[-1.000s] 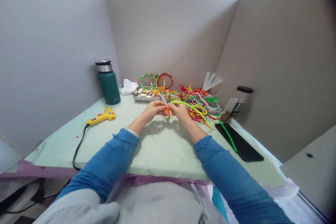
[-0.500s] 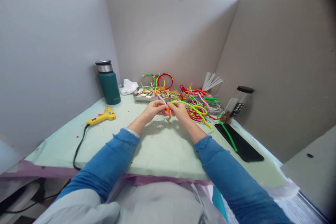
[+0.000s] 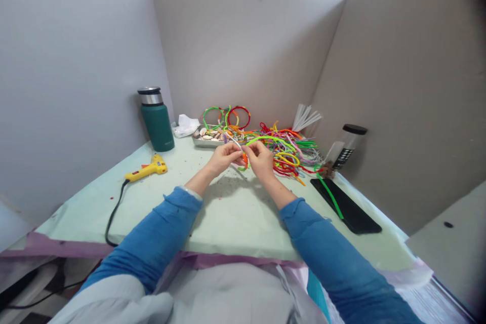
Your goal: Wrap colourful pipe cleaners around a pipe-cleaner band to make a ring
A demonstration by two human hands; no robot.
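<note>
While both hands (image 3: 243,158) pinch a slim, multicoloured fuzzy strand (image 3: 245,160), ring-shaped hoops (image 3: 239,117) stand behind.

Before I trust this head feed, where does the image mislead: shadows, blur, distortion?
Head view: black vignette in the upper right corner; sleeves look stretched toward the bottom edge; soft shadow on the tabletop below the hands; fine detail between the fingertips is too small to read.

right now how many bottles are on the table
2: the teal bottle stands at the back left, behind the yellow glue gun; the clear bottle with a black lid is at the right, beyond the flat black slab. No others show.
</note>
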